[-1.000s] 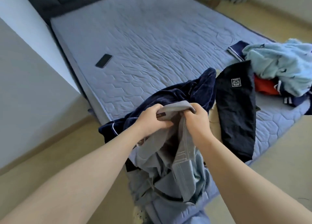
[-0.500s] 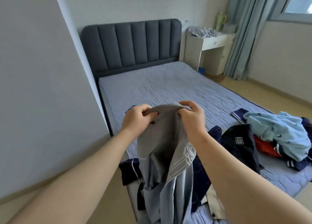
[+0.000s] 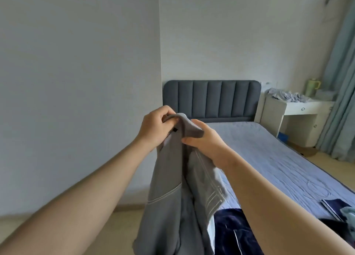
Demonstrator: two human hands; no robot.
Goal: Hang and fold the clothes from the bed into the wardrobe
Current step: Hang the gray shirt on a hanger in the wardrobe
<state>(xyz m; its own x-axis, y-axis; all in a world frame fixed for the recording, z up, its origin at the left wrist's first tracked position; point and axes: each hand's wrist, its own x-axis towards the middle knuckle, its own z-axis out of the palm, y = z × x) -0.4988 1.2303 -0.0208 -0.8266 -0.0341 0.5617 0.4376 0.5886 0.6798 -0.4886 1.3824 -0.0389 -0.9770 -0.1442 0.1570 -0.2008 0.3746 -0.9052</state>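
Two hands, left hand point(image 3: 155, 128) & right hand point(image 3: 204, 139), grip grey garment point(image 3: 172, 187) by its top edge, held up over bed point(image 3: 269, 158), prob. to let it hang straight.

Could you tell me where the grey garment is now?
The grey garment hangs in the head view's centre, gripped by the left hand and right hand, in front of the headboard.

Left hand point(image 3: 155, 129) and right hand point(image 3: 209, 143): bare. Left forearm point(image 3: 86, 193) and right forearm point(image 3: 278, 197) bare to the frame edge.
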